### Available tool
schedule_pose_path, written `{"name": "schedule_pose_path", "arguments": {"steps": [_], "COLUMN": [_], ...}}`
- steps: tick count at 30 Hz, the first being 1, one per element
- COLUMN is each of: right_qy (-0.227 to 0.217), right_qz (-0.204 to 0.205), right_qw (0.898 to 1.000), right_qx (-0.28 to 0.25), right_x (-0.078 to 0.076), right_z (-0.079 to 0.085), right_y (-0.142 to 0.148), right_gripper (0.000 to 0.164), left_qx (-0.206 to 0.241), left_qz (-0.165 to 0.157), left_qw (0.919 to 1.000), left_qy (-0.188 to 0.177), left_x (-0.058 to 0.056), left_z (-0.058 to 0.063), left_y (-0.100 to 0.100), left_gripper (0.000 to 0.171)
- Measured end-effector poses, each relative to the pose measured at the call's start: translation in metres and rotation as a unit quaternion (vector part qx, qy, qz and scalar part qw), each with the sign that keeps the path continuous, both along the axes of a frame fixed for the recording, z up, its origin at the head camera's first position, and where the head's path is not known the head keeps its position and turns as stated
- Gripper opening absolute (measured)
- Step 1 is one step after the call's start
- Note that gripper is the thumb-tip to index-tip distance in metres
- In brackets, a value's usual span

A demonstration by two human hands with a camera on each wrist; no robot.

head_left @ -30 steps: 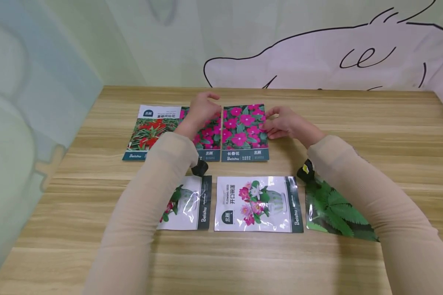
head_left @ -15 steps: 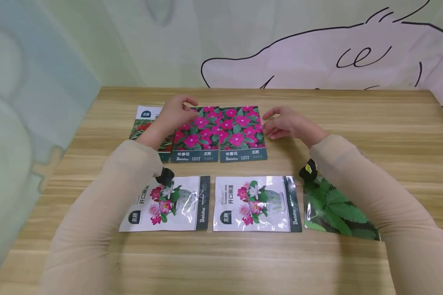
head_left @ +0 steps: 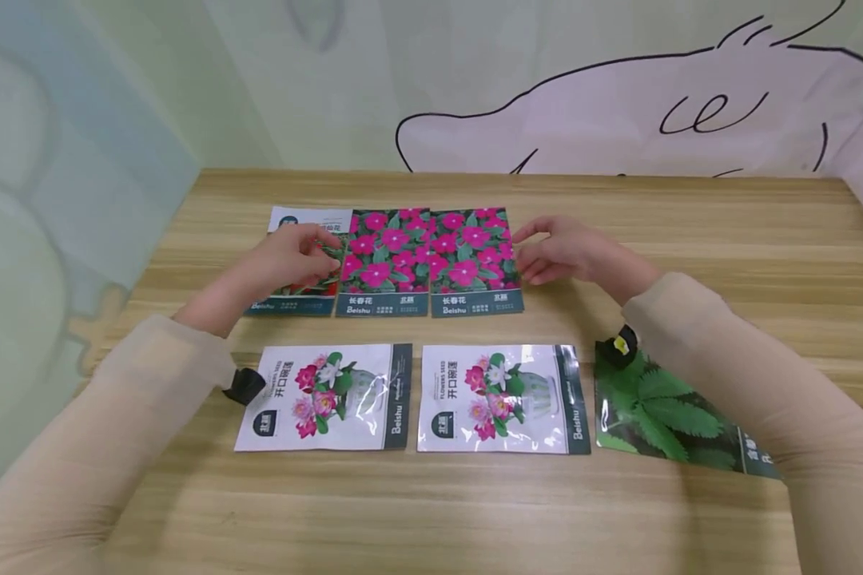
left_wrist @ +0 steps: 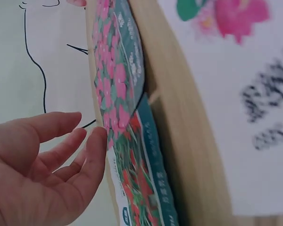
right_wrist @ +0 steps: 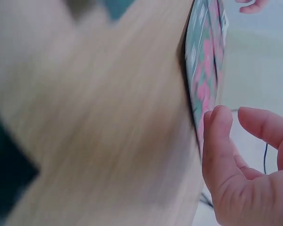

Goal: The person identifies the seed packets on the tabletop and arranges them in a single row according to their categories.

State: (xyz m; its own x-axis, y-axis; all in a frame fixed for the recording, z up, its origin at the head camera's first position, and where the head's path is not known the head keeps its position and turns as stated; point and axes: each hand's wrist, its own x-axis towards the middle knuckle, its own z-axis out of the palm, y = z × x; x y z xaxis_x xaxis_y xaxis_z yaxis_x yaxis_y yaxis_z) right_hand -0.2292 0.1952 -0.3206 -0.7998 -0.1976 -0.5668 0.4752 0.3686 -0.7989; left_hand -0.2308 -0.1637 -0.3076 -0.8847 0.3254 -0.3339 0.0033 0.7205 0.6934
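My left hand (head_left: 295, 257) hovers over the red-flower seed packet (head_left: 298, 307), partly covering it, fingers loosely bent. Its fingertips come close to the left edge of a pink-flower seed packet (head_left: 386, 251); whether they touch is unclear. In the left wrist view, nothing sits between the thumb and fingers of that hand (left_wrist: 52, 165). A second pink-flower packet (head_left: 473, 251) lies right of the first, edges together. Beside its right edge is my right hand (head_left: 564, 251), fingers relaxed and holding nothing. The right wrist view shows its fingertips near the packet's edge (right_wrist: 205, 70).
In a nearer row lie two white lotus seed packets (head_left: 324, 399) side by side, and a green-leaf packet (head_left: 662, 407) partly under the right sleeve (head_left: 733, 375). Everything rests on a wooden table (head_left: 431, 511) with a printed wall (head_left: 316, 96) behind it.
My left hand has moved left and nearer, off the first pink-flower packet to over the red-flower one. The narrow gap between the two pink-flower packets has closed. My right hand has barely moved.
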Motion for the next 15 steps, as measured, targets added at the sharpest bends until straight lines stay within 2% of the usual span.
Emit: {"name": "schedule_pose_path", "arguments": {"steps": [5, 10, 15], "right_qy": [-0.024, -0.061, -0.092], "right_qz": [0.011, 0.039, 0.05], "right_qw": [0.999, 0.994, 0.99], "right_qx": [-0.044, -0.087, -0.1], "right_x": [0.013, 0.026, 0.036], "right_z": [0.003, 0.005, 0.001], "right_y": [-0.017, -0.036, -0.05], "right_gripper": [0.04, 0.038, 0.037], "left_qx": [0.013, 0.014, -0.003], "left_qz": [-0.008, 0.01, 0.002], "left_qw": [0.9992, 0.9968, 0.9962], "left_qy": [-0.036, -0.078, -0.087], "left_x": [0.012, 0.025, 0.034], "left_z": [-0.005, -0.007, -0.008], "left_y": [-0.024, -0.058, -0.085], "left_gripper": [0.04, 0.044, 0.046]}}
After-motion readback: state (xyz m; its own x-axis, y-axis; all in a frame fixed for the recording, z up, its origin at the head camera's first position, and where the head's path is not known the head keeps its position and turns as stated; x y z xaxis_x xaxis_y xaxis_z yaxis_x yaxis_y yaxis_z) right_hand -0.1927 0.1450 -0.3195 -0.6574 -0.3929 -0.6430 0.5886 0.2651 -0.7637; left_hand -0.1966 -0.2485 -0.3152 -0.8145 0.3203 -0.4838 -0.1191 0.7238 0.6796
